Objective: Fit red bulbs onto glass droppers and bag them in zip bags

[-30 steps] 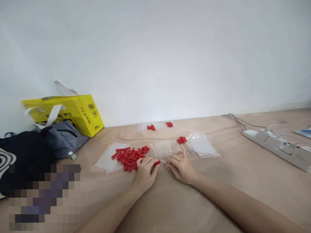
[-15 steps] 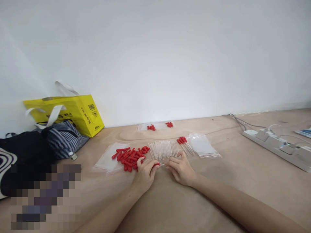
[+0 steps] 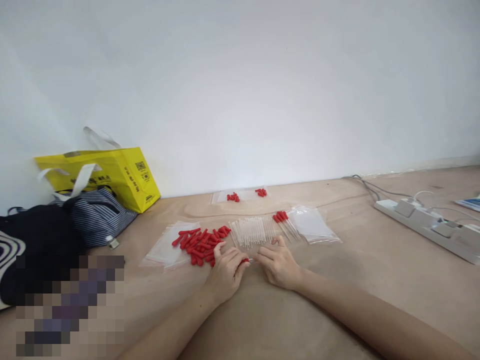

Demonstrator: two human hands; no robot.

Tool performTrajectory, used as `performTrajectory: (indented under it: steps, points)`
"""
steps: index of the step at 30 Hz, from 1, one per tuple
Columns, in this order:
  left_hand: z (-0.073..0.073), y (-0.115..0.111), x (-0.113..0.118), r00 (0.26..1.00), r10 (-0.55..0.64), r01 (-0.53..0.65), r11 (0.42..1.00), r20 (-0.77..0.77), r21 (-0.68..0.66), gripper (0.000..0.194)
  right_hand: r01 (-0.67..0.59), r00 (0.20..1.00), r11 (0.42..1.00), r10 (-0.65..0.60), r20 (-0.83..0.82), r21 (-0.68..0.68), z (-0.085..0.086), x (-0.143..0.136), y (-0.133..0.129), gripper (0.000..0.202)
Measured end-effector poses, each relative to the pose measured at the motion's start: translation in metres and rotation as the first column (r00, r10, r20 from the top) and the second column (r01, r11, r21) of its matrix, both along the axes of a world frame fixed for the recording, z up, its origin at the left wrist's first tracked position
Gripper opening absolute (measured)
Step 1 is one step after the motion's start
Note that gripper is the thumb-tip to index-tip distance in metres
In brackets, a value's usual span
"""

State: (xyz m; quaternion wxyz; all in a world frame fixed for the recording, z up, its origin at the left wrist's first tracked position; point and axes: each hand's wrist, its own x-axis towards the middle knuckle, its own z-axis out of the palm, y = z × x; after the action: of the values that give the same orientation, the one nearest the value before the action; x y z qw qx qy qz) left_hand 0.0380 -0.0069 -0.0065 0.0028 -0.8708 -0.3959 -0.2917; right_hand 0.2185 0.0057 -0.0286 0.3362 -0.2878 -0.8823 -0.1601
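Note:
My left hand [image 3: 226, 272] pinches a red rubber bulb [image 3: 245, 260], mostly covered by the fingers. My right hand [image 3: 279, 265] grips a thin clear dropper tube [image 3: 251, 260], whose end meets the mouth of that bulb. How far the tube sits inside cannot be made out. Beside the left hand lies a pile of red rubber bulbs [image 3: 200, 244] on clear plastic bags [image 3: 162, 248]. Just beyond both hands, a row of clear tubes [image 3: 253, 231] is spread out. To its right lie several droppers [image 3: 281, 217] with red bulbs fitted on their tubes.
A stack of clear bags [image 3: 314, 226] lies right of the droppers. Bags with red-bulbed droppers [image 3: 233, 197] rest near the wall. On the left stand a yellow bag [image 3: 131, 175], a striped bag [image 3: 99, 217] and a black bag [image 3: 45, 250]. A power strip [image 3: 423, 232] with cables is at right.
Both hands have moved slightly nearer to me and closer together. Less of the tube shows between the bulb and my right fingers.

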Motion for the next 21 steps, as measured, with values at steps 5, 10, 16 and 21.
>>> performTrajectory:
  steps: [5,10,16,21]
  points:
    - [0.001,0.001,0.0,1.0,-0.001,0.001,1.0,-0.021,0.023,0.019,0.001,1.0,0.999,0.0,0.004,-0.046,-0.004,-0.005,0.001,0.02]
    - [0.001,0.008,-0.009,1.0,-0.003,0.005,0.992,-0.017,0.128,0.012,0.021,0.997,0.997,-0.026,-0.074,-0.073,-0.001,-0.003,0.004,0.017]
    - [0.001,0.013,-0.018,0.999,0.011,-0.002,0.985,-0.051,0.171,0.014,0.068,0.996,0.994,-0.072,-0.046,-0.087,0.001,0.008,0.008,0.012]
    - [0.003,0.011,-0.015,0.999,0.002,0.003,0.991,-0.04,0.133,0.013,0.064,0.997,0.992,-0.069,-0.045,-0.108,0.001,0.007,0.006,0.014]
